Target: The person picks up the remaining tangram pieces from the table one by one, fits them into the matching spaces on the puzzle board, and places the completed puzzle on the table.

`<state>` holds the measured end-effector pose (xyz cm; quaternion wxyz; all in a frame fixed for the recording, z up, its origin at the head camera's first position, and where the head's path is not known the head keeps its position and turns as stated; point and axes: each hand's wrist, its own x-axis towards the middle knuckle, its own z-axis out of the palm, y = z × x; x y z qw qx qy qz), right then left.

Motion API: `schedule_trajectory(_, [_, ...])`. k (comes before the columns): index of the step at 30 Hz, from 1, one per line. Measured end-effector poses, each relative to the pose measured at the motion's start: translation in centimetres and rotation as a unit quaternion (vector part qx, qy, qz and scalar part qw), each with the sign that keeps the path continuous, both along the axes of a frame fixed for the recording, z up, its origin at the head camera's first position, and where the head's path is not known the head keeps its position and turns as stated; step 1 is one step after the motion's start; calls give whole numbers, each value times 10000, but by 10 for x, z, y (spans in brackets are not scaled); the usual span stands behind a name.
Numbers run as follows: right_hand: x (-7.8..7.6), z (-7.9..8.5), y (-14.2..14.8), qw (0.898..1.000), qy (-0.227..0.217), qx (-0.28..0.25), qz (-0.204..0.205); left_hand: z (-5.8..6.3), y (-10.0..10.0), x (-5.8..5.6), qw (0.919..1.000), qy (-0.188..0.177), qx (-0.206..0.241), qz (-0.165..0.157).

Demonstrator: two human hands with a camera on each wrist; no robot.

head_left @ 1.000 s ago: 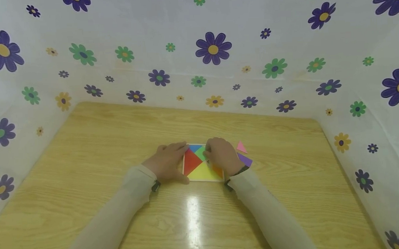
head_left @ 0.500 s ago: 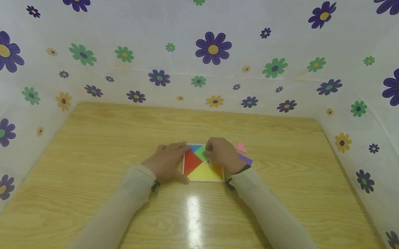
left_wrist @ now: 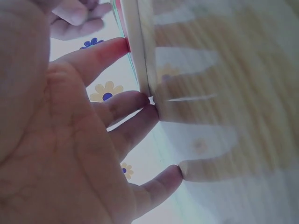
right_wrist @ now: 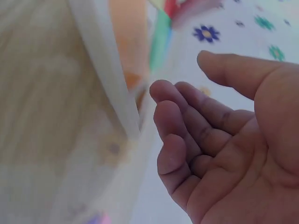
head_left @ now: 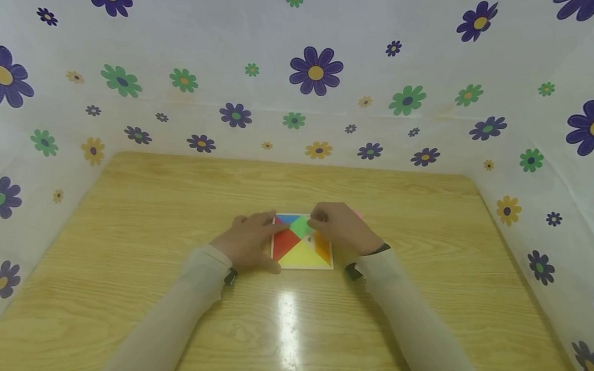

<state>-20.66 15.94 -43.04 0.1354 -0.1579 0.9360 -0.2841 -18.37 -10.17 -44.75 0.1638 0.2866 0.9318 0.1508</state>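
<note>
A square tangram board (head_left: 307,269) lies flat on the table, filled with a red piece (head_left: 283,246), a yellow piece (head_left: 304,257), a green piece (head_left: 299,227), a blue piece (head_left: 286,218) and an orange piece (head_left: 322,249). Beside the orange one, a pale bare patch of the board shows. My left hand (head_left: 247,240) rests at the board's left edge, index finger reaching over the pieces, other fingertips along the side. Over the upper right corner hovers my right hand (head_left: 343,228); its fingers (right_wrist: 170,116) bend loosely, thumb apart, nothing between them.
The tip of a pink piece (head_left: 359,213) shows behind my right hand. A wooden table (head_left: 203,195) surrounds the board, with a flower-printed white sheet (head_left: 273,87) standing along its back and sides.
My right hand has shifted right, uncovering more of the green and orange pieces and covering the purple piece and most of the pink one. My left index finger has moved in over the pieces.
</note>
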Motion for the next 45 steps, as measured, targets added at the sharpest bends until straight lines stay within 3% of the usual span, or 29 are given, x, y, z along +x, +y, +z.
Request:
schedule_trajectory(3, [4,10,20,9999,-59,-109,-85,0,1,-1,10000,-32,10,15])
schedule_trajectory(7, [9,21,47,9995,226,-67,-206,-4,1,-3,9999,-74,28,114])
schedule_trajectory(14, [16,25,75,9985,449,63,-304,-7,3,-5,9997,-134,-88,181])
schedule_trajectory(23, [13,24,81,9948,702,539,-499,-1,2,-1,9998,-74,-21,207])
schedule_trajectory(45, [9,20,82,9916,90,1059,-741,-2,2,-3,9998,-23,-16,205])
